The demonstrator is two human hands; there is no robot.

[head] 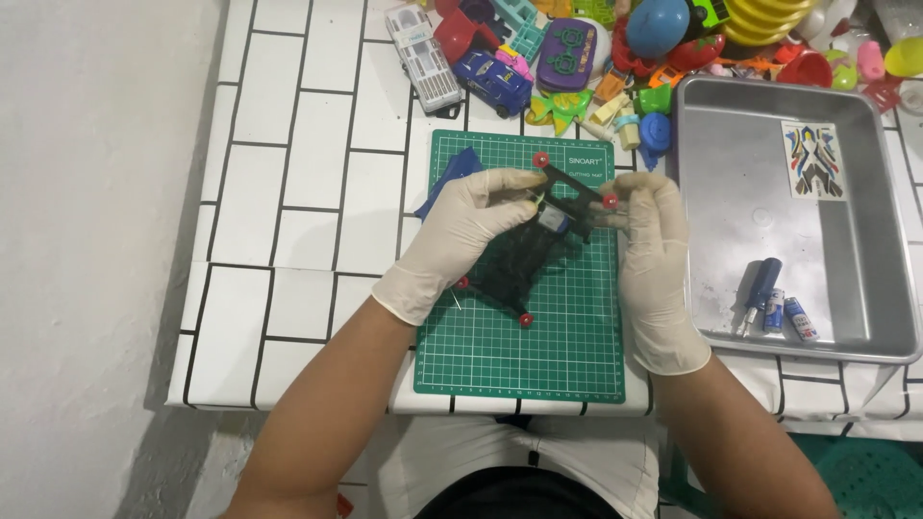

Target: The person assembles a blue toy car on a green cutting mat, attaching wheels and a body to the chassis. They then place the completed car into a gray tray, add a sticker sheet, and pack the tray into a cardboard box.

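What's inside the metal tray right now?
In the metal tray: a sticker sheet, a blue screwdriver and two small batteries. Nothing there is covered.

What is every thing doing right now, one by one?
Black toy frame: held up over the green mat by both hands.
Left hand: gloved, gripping the frame.
Right hand: gloved, pinching the frame.
Metal tray: holds a screwdriver, lying flat.

We see the cutting mat [519, 356] at frame centre on the table [298, 192], the toy chassis [534, 240] above it between both hands. The tray [731, 192] lies right of the mat, with a screwdriver [760, 288] and batteries [788, 315] in its lower part. The toy pile [615, 48] sits along the upper edge.
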